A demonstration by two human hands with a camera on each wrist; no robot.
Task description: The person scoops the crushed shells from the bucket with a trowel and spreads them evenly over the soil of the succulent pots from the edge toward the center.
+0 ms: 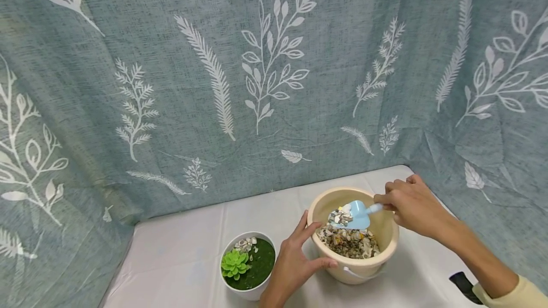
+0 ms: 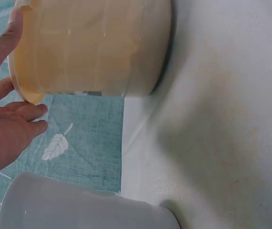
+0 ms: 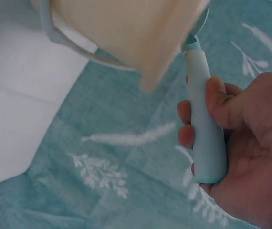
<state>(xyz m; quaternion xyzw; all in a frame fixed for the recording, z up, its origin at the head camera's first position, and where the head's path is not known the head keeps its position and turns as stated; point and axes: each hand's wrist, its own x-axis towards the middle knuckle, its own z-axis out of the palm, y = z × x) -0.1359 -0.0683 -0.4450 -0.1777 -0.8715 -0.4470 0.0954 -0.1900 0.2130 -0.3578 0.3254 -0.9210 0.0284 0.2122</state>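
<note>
Probably for steadiness, the left hand (image 1: 292,256) grips the bucket (image 1: 364,261) while the right hand (image 1: 413,206) clasps a laden scoop (image 1: 358,218) between them.

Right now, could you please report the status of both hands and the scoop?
Right hand gripping blue scoop. Scoop loaded with pebbles, at mouth of bucket. Left hand on bucket rim, between scoop and white pot.
</note>
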